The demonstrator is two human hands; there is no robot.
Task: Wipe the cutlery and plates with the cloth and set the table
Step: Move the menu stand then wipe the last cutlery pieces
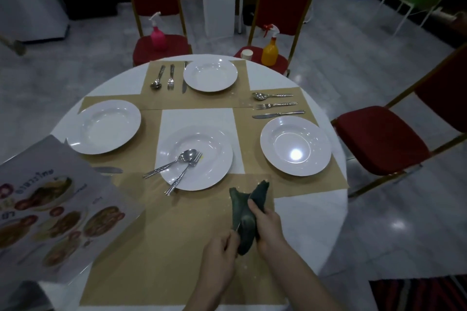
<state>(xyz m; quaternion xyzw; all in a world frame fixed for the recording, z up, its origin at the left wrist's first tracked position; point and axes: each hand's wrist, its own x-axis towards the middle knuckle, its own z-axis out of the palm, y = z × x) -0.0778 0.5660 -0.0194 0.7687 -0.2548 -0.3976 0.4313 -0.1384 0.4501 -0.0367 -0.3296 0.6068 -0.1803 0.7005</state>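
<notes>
Head view. Table (298, 235) is round and white, with tan mats (156, 247) laid across it; its near edge runs out of frame below, its right rim curves beside a red chair (384, 139).

Hands: the right hand (267, 227) grips a dark green cloth (249, 219) bunched over the near mat. The left hand (222, 250) is curled against the cloth's lower end and pinches a thin metal piece, probably a knife (237, 228); most of it is hidden inside the cloth.

Count, plates: four white plates. One far (210, 75), one left (103, 126), one centre (194, 158), one right (295, 145). All lie well apart from each other.

Count, cutlery: the far setting has a spoon (157, 78), fork (171, 77) and knife (184, 77) in a row just left of the far plate. The right setting has a spoon (271, 95), fork (275, 105) and knife (278, 114) in a row beyond the right plate. A spoon (171, 163) and fork (184, 174) lie crossed in the centre plate, handles overhanging its near-left rim. One more knife (108, 170) lies near the left plate, partly under a menu sheet (55, 209) that covers the left table edge.

Open room: bare mat lies between the hands and the centre plate, and to the left of the hands.

Chairs: three red chairs. Two spray bottles, pink (158, 35) and yellow (270, 49), stand on the two far seats.
</notes>
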